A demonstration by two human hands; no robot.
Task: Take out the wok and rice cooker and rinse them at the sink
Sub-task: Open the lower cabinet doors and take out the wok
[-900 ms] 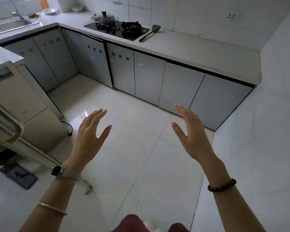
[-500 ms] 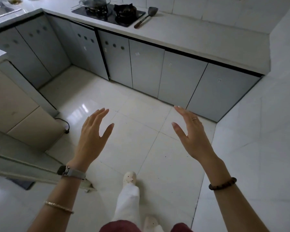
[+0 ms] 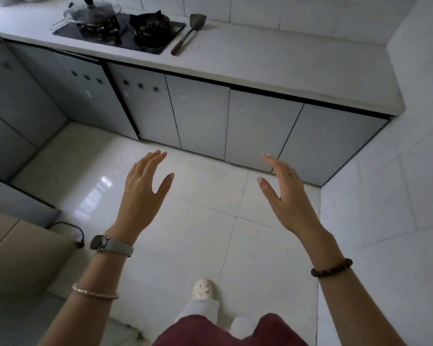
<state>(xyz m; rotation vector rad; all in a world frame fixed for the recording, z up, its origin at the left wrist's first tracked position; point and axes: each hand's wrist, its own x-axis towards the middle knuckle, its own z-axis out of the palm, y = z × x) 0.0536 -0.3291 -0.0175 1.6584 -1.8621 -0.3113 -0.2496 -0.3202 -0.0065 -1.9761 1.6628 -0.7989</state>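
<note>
Kitchen corner w/ a pale tiled floor (image 3: 198, 221) filling most of the view. An L-shaped white surface (image 3: 273, 68) runs along the far wall, and grey cabinet doors (image 3: 260, 131) beneath it are all closed.

A black hob (image 3: 125, 41) sits toward the left end of the surface. On its left burner is a lidded pan (image 3: 93, 12) w/ a glass lid, prob. the wok, though I can't be sure from here. The right burner is bare. No rice cooker and no sink are in view, so the cooker may be behind one of the doors; can't tell which.

Left hand (image 3: 141, 196) and right hand (image 3: 285, 196) are both raised in front of the body. Their palms face each other, fingers straight and apart, and they hold nothing. They're well apart from each other.

Key relation: the pan lies ahead and up-left of both hands, well apart from them, w/ the left hand nearer. So the reach prob. goes forward-left, left hand leading. The doors sit straight ahead of the right hand; depth is unclear.

A spatula (image 3: 188, 33) lies just right of the hob, handle toward the front edge and blade toward the wall.

Small stuff: a watch (image 3: 110, 244) on the left wrist, a bead bracelet (image 3: 331, 268) on the right wrist, and a ring (image 3: 291, 172) on a right finger.
</note>
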